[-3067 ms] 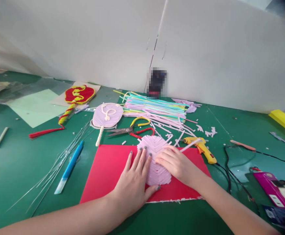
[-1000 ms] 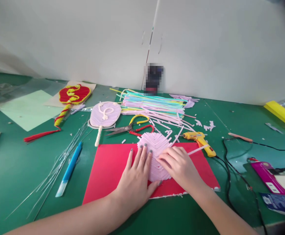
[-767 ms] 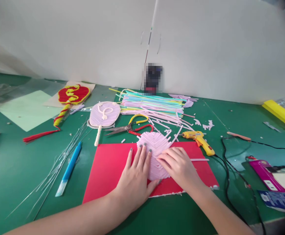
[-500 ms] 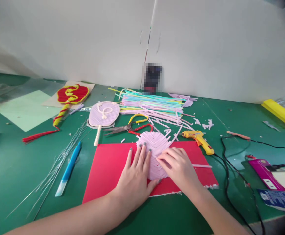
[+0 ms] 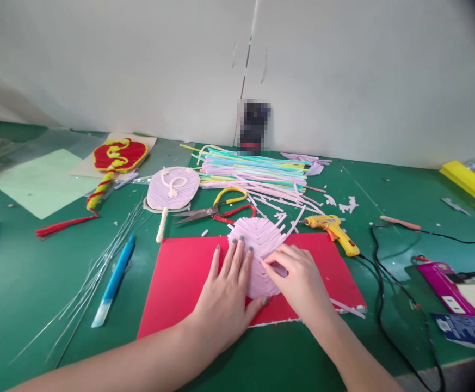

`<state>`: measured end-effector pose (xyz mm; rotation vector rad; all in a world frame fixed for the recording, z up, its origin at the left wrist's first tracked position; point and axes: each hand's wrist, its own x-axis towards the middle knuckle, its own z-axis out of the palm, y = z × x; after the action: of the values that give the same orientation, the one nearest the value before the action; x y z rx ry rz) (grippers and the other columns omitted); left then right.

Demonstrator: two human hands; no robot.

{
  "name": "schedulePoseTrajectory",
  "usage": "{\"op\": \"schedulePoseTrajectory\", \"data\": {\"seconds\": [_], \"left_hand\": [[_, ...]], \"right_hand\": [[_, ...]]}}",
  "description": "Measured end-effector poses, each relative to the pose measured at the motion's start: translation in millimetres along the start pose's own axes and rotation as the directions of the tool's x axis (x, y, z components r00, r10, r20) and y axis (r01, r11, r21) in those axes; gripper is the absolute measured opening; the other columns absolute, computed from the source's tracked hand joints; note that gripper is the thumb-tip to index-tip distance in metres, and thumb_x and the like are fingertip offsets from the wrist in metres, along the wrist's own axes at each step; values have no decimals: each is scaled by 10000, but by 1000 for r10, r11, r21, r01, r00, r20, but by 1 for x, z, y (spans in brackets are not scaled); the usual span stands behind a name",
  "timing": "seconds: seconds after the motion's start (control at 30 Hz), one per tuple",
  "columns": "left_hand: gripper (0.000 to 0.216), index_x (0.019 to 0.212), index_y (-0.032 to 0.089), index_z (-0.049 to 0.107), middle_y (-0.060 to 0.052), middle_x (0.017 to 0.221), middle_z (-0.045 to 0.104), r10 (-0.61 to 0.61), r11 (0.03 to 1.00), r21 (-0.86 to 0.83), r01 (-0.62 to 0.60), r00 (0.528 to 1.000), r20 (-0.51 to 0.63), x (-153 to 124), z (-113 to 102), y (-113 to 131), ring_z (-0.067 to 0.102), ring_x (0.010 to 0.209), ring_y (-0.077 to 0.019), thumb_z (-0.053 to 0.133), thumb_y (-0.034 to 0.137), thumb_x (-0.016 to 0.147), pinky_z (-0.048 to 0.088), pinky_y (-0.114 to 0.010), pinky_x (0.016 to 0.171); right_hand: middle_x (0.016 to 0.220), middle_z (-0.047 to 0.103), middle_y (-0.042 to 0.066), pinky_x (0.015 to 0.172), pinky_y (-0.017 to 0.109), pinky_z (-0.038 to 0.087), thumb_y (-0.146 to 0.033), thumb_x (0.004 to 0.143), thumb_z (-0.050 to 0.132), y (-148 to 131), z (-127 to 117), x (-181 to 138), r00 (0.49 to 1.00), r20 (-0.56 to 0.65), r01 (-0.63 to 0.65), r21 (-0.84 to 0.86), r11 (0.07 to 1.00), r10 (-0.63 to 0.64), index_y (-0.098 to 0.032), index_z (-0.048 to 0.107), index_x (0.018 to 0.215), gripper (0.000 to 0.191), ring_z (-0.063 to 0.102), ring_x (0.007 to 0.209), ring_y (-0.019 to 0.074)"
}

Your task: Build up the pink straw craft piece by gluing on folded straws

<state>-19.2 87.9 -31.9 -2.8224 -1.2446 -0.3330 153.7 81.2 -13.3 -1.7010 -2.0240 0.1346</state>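
Note:
A round lilac panel of pipe cleaners (image 5: 257,231), laid in a V pattern, rests on a red sheet (image 5: 180,277). Across its left side my left hand (image 5: 227,288) lies flat with fingers spread, pressing it down. My right hand (image 5: 296,275) is closed in a pinch at the panel's middle, on a lilac pipe cleaner (image 5: 348,308) whose free end shows to the right of the wrist. The fingers hide the pinched end. Several loose strip ends stick out at the panel's upper right edge.
Scissors (image 5: 216,209) lie behind the panel, below a bundle of coloured pipe cleaners (image 5: 253,171). A yellow glue gun (image 5: 335,231) with a black cable (image 5: 380,294) is at right. Leftward are a finished lilac fan (image 5: 172,198), a red-yellow fan (image 5: 118,155), thin wires (image 5: 98,267) and a blue tool (image 5: 117,277).
The free end of the lilac pipe cleaner has swung down toward the red sheet's front right corner. Both hands stay almost in place on the panel.

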Motion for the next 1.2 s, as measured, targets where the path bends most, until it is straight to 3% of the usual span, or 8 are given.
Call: {"op": "schedulePoseTrajectory", "data": {"seconds": [0.4,0.57,0.73,1.03,1.2], "left_hand": [[716,1360,39,472,-213,1461,392,-7,1000,-9,7,1000,-24,0,1,0,361,1366,-352,414,588,903,339,-563,1055],[725,1383,38,447,-213,1464,389,-9,999,-34,9,1000,-5,0,1,0,349,1373,-354,406,585,908,318,-572,1070],[737,1390,36,440,-221,1471,367,-15,999,-33,16,1000,23,1,0,0,349,1372,-358,416,588,903,326,-578,1066],[745,1402,35,421,-224,1483,349,-9,999,-36,11,999,43,1,-1,-1,330,1382,-357,395,592,909,316,-579,1071],[721,1434,99,389,-230,1497,336,-16,996,-86,17,1000,14,-1,1,-2,316,1387,-360,401,593,909,295,-569,1079]], "right_hand": [[751,631,-12,717,317,378,-148,815,658,-5,3,-2,990,14,-143,63,988,143,-205,576,708,147,592,758,178],[792,641,-5,751,328,415,-178,842,644,3,-2,-4,997,55,-65,114,991,59,-227,628,830,53,595,780,180],[856,658,12,794,329,449,-154,853,617,10,-6,-8,999,40,12,133,991,-17,-223,637,905,88,603,831,183],[854,702,19,837,345,455,-148,892,560,13,-15,-2,975,27,222,7,975,-223,-199,658,912,112,622,828,171],[829,703,23,824,353,449,-133,893,542,11,-17,2,970,38,241,-58,969,-239,-201,660,897,136,633,796,169]]}}
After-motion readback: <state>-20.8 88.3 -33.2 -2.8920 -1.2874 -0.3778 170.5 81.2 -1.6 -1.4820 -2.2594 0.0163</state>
